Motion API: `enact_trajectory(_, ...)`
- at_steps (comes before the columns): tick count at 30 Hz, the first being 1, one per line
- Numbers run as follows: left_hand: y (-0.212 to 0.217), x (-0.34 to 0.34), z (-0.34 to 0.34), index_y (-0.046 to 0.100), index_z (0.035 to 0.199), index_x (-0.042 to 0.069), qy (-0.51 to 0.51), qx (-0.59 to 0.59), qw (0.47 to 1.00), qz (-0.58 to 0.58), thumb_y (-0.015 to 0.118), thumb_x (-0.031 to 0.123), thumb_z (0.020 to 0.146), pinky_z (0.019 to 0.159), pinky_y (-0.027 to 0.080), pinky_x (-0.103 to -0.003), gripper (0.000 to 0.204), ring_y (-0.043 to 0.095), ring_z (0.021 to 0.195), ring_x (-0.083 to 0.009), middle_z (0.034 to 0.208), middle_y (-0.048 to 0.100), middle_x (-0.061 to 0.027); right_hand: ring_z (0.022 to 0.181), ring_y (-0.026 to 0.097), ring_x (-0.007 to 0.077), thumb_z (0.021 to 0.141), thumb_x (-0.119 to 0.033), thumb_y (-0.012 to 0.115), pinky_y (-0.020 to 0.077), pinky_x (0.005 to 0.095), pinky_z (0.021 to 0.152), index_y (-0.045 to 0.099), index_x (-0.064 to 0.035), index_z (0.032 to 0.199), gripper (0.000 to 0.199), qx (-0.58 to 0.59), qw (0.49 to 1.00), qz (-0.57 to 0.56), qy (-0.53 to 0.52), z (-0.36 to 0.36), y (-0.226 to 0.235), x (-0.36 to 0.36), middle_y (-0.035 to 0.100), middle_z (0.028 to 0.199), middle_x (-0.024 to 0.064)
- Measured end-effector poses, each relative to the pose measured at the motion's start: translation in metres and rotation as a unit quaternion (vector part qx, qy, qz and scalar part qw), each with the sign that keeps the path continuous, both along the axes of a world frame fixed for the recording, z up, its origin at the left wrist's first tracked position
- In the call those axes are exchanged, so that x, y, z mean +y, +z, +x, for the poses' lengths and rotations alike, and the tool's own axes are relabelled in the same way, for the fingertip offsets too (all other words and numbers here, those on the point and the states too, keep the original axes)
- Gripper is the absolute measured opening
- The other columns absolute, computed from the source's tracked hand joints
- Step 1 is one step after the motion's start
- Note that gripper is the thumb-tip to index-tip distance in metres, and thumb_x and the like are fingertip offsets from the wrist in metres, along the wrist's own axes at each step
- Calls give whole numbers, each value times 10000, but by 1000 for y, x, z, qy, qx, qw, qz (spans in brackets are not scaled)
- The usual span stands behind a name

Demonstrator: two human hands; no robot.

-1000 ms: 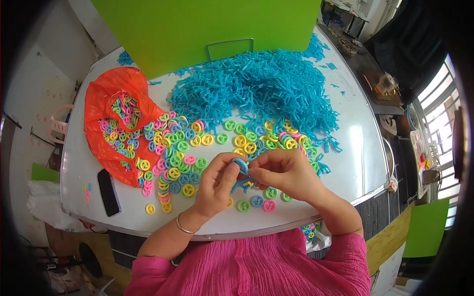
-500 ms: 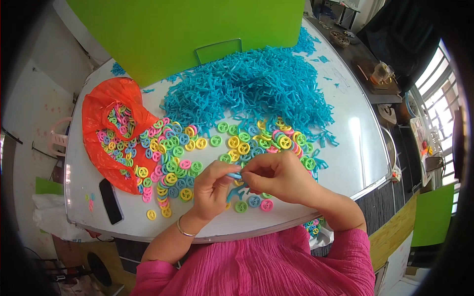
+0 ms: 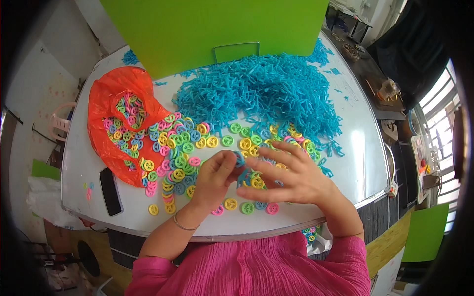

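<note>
We see the left hand (image 3: 213,176) pinching a small blue ring (image 3: 239,159) mid-worktop (image 3: 360,148), right hand (image 3: 291,177) fingers splayed loose over the coloured rings (image 3: 185,148). Blue stick pile (image 3: 261,96) crowds the rear; orange bag (image 3: 116,123) and black phone (image 3: 110,191) sit left. Bare surface right, toward the edge.
</note>
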State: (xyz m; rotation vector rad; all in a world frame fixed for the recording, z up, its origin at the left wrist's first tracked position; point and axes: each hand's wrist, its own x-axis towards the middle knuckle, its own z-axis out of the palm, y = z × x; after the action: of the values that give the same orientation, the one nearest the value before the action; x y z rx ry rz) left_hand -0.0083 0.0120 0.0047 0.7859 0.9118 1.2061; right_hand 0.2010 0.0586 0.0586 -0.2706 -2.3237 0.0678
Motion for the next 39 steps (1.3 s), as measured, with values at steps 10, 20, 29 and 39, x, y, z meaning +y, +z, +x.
enact_trajectory(10,4,21,-21,650,1033,39,121,401,899,123,602,244,916,665,487,-293,241,586,758,-171,860,614,-42,848,617,229,758,-90,728,463,316,782,652,-42,997,255,54,953,-298,27,2,-15,5,649,909,91)
enact_trajectory(20,-17,43,-74,668,1038,96,222,729,619,189,716,130,770,779,455,-386,274,566,862,-273,862,598,-86,866,573,97,928,-134,598,470,257,764,601,23,1065,207,151,771,-617,33,-3,-27,-2,621,951,46)
enact_trajectory(29,9,5,-2,634,1092,-37,80,141,984,77,631,54,887,674,527,-217,225,630,745,-96,897,679,-51,768,567,69,914,-182,632,459,217,664,619,24,1045,245,98,820,-552,-115,-21,-48,-7,634,890,37)
enact_trajectory(39,15,-5,7,637,1121,-27,89,38,994,44,613,149,920,722,554,-222,269,658,791,-111,926,688,-78,828,596,85,932,-108,590,483,233,733,605,30,1054,185,247,714,-656,15,-30,-58,-14,634,901,34)
